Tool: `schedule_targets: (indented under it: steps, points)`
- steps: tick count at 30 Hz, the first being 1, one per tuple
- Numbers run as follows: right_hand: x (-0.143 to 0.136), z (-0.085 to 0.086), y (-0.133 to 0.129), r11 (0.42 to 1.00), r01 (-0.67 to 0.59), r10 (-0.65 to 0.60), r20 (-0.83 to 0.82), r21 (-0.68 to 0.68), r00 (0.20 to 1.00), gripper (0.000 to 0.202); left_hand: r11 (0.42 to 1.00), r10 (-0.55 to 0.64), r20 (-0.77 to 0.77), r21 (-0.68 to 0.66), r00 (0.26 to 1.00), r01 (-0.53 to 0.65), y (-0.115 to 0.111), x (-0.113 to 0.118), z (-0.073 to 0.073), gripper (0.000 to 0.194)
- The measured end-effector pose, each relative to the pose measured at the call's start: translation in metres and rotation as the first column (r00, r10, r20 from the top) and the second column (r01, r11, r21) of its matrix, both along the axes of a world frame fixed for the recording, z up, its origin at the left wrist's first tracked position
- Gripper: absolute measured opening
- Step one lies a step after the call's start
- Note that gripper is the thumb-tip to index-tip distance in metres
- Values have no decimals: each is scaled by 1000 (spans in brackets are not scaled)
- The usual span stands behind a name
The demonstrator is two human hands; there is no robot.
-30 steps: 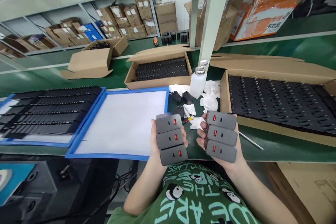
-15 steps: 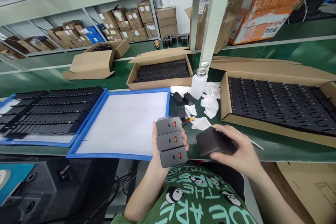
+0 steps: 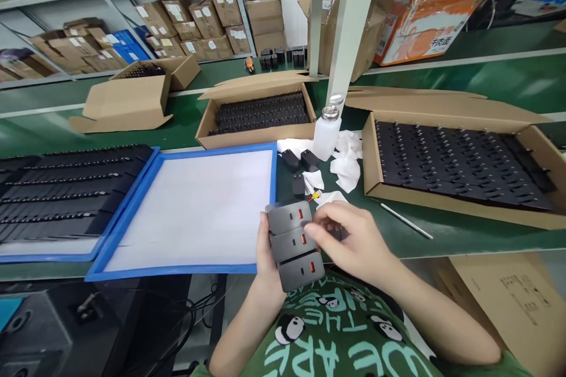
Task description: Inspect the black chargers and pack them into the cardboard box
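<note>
My left hand (image 3: pixel 269 259) is closed around a stack of dark grey chargers from the left and below. Three of their faces show, with a black slot and a red port on each; the middle charger (image 3: pixel 292 242) sits between the other two. My right hand (image 3: pixel 354 238) is at the right side of the stack, its thumb touching the middle charger and its fingers curled. Part of a dark block (image 3: pixel 336 232) shows beneath those fingers, mostly hidden. Behind the stack, several small black blocks (image 3: pixel 298 184) lie by white wipes (image 3: pixel 345 172) and a white pump bottle (image 3: pixel 326 134).
A blue-rimmed white tray (image 3: pixel 194 212) lies left of my hands, beside another tray (image 3: pixel 84 256) with rows of black chargers. Open cartons of black pieces stand at the back (image 3: pixel 260 136) and right (image 3: pixel 442 203). A white stick (image 3: pixel 405 221) lies near the front edge. A post (image 3: pixel 351 29) rises behind the bottle.
My right hand has moved left with the dark block, from apart to touching the chargers in my left hand. The stack has tilted slightly. The view has shifted a little right.
</note>
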State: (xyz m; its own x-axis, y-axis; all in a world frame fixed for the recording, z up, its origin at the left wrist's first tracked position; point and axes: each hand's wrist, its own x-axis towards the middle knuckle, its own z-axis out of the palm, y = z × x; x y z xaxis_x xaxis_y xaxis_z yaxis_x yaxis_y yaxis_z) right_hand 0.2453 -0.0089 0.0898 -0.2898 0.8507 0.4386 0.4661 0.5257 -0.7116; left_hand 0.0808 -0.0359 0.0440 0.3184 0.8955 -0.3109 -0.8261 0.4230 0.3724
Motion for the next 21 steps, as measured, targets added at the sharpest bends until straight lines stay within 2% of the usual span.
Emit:
schedule_targets:
  steps: [3,5,7,9,11,13,16,21]
  points:
    - [5,-13,6,980,197,-196,-8,39,980,21,1000,1,11,2,1000,-1,1,-5,2,61]
    - [9,-16,4,973,227,-226,-33,35,974,12,1000,5,17,-7,1000,-5,3,-8,3,61]
    - [9,-12,-1,989,145,-143,-71,31,987,5,1000,8,20,-26,1000,-7,4,-9,2,59]
    - [5,-4,-5,999,-18,23,-108,51,994,15,999,8,22,-51,1000,-7,4,-8,1,57]
    - [2,1,-6,975,-193,203,-82,109,976,21,997,6,24,-75,1000,-4,3,-7,0,57]
    - [1,2,-5,933,-305,313,-9,190,950,25,996,-6,26,-92,1000,8,2,-6,1,59]
    - [5,-3,-4,906,-334,332,55,261,942,28,995,-23,23,-94,999,25,1,-9,2,62]
    - [7,-3,-8,915,-297,276,112,275,955,20,996,-9,13,-88,1000,10,0,-12,3,61]
